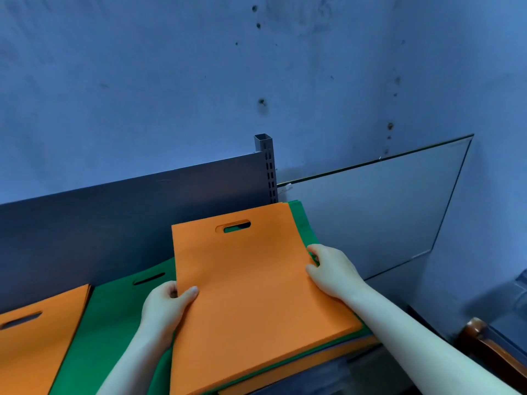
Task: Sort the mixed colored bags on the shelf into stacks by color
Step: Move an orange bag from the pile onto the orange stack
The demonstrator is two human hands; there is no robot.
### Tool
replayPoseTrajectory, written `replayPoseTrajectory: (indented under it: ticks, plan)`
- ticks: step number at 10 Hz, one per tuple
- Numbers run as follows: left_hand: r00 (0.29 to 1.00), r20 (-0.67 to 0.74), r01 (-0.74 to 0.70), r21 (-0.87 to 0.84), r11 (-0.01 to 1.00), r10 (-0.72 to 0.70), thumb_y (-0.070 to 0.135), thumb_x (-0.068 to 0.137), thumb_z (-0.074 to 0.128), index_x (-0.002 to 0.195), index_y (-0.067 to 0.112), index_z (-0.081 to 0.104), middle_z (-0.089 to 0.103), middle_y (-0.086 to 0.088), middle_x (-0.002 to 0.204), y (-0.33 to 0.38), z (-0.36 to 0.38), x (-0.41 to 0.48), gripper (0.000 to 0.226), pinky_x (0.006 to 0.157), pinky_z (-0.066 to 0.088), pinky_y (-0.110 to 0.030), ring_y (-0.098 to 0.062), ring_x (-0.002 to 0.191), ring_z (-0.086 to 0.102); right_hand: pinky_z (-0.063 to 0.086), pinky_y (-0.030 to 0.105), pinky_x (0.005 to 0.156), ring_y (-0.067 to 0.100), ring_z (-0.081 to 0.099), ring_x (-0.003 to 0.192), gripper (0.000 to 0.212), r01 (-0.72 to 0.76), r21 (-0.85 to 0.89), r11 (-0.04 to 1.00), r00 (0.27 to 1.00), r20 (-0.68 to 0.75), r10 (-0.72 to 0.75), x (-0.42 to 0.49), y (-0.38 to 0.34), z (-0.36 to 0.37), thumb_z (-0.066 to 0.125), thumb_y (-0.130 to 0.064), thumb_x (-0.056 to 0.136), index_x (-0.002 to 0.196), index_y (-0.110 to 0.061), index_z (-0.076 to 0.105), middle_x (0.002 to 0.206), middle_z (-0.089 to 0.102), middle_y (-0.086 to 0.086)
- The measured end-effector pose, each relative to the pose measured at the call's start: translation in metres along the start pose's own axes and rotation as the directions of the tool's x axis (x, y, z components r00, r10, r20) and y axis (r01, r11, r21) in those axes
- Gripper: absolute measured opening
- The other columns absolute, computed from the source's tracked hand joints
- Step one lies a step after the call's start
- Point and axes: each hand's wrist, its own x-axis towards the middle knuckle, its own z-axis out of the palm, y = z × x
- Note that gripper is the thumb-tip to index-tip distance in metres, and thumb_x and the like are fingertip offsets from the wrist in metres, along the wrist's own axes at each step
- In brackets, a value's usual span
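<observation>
An orange bag (251, 286) with a cut-out handle lies on top of the mixed pile at the right end of the shelf, with green bags (303, 220) showing beneath it. My left hand (168, 306) grips its left edge, thumb on top. My right hand (330, 269) pinches its right edge. To the left lies a green stack (119, 317). An orange stack (31, 346) sits at the far left.
A dark shelf back panel (128, 212) and a slotted upright post (266, 166) stand behind the bags. A glass pane (370, 218) leans on the blue wall at right. A wooden piece (484, 346) shows at the lower right.
</observation>
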Motion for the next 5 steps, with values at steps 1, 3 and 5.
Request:
replayPoseTrajectory:
  ticks: [1, 3, 5]
  plan:
    - [1.000, -0.014, 0.011, 0.011, 1.000, -0.010, 0.013, 0.088, 0.066, 0.088, 0.007, 0.065, 0.070, -0.015, 0.086, -0.002, -0.002, 0.001, 0.005, 0.077, 0.056, -0.051, -0.034, 0.080, 0.067, 0.047, 0.038, 0.070, 0.028, 0.059, 0.087, 0.011, -0.055, 0.031, 0.998, 0.998, -0.017, 0.055, 0.010, -0.003, -0.003, 0.049, -0.014, 0.083, 0.087, -0.006, 0.055, 0.092, 0.065, 0.008]
    - [0.999, -0.032, 0.022, 0.054, 0.998, -0.020, 0.014, 0.088, 0.064, 0.088, 0.007, 0.064, 0.069, -0.015, 0.085, -0.001, -0.005, -0.002, 0.006, 0.077, 0.055, -0.051, -0.034, 0.079, 0.067, 0.052, 0.036, 0.075, 0.026, 0.063, 0.092, 0.025, -0.118, 0.065, 0.991, 0.993, 0.029, 0.116, 0.018, -0.008, -0.004, 0.055, -0.016, 0.081, 0.098, -0.004, 0.068, 0.099, 0.069, 0.011]
    - [0.998, -0.042, 0.047, 0.010, 0.999, -0.046, 0.010, 0.091, 0.060, 0.094, 0.008, 0.062, 0.069, -0.013, 0.092, 0.001, -0.010, -0.006, 0.004, 0.073, 0.055, -0.044, -0.030, 0.080, 0.066, 0.051, 0.039, 0.075, 0.025, 0.061, 0.089, 0.024, -0.093, 0.028, 0.995, 0.995, -0.026, 0.094, 0.013, -0.019, 0.001, 0.057, -0.022, 0.083, 0.097, -0.004, 0.066, 0.096, 0.068, 0.009]
